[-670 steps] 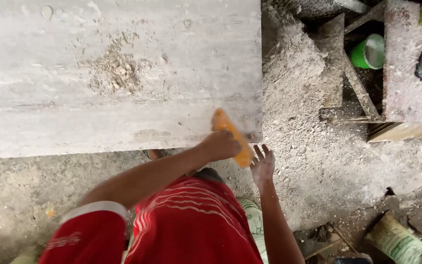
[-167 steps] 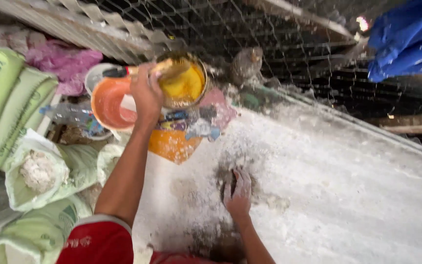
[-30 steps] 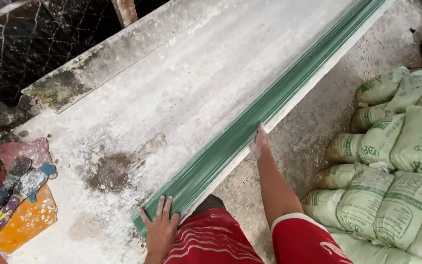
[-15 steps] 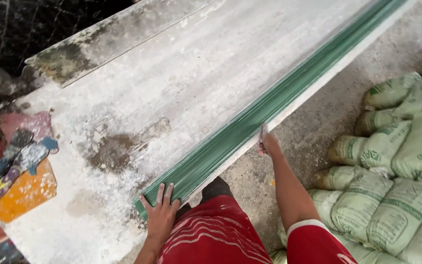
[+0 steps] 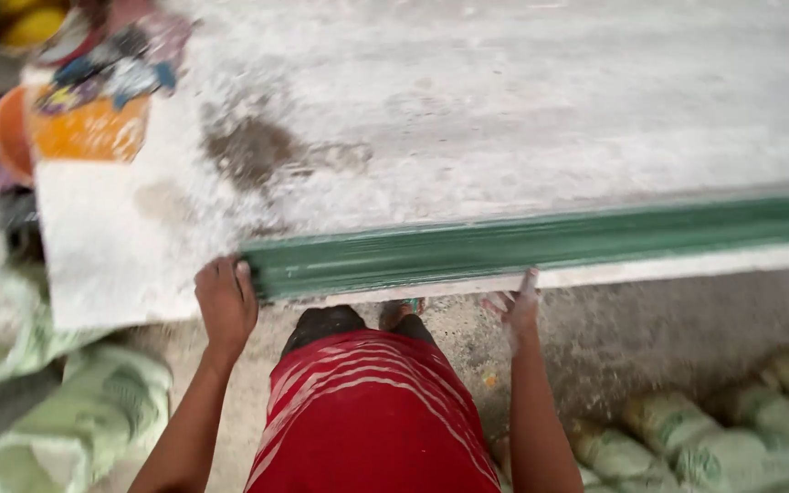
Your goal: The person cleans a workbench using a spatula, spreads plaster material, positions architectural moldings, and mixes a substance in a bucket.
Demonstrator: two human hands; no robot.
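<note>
Head view: looks like squaring up the green strip (image 5: 541,242) along the slab's (image 5: 504,100) near edge. Left hand (image 5: 226,306) cupped against the strip's left end, fingers curled, nothing pinched. Right hand (image 5: 518,306) spread, fingertips touching the edge just under the strip's middle. The next move likely needs an even push from both hands. Sacks (image 5: 705,438) on the floor at right.

Pale green woven sacks (image 5: 723,429) stacked on floor, bottom right, w/ green print. More light-green sacks (image 5: 66,429) bottom left, beside slab corner. No signs or screens.
</note>
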